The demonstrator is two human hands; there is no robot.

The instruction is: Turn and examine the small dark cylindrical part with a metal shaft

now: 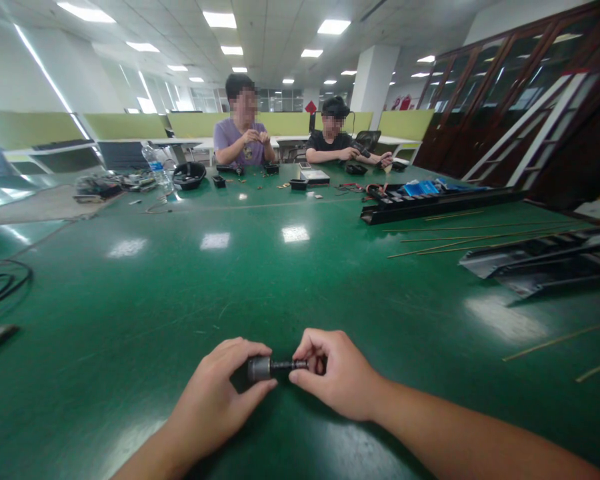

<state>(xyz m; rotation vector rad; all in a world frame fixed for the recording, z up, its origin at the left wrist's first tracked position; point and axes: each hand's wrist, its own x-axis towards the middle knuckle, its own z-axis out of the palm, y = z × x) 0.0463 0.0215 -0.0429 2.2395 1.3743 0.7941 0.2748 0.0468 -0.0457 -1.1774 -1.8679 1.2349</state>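
Observation:
Low in the head view, a small metal cylinder with a dark threaded shaft [275, 367], possibly a small motor, is held above the green table [130, 300]. My left hand [220, 387] is shut on the silver cylinder body, with the thumb and fingers around it. My right hand [330, 373] pinches the far end of the dark shaft between thumb and fingers. The two hands are close together, and the object looks level. The fingers hide part of the cylinder and the shaft's end.
Two seated people [285, 127] work at the far side of the table among small black parts. A black cable duct [440, 207] and thin rods [480, 240] lie to the right. A black cable coil [5, 283] lies at the left edge.

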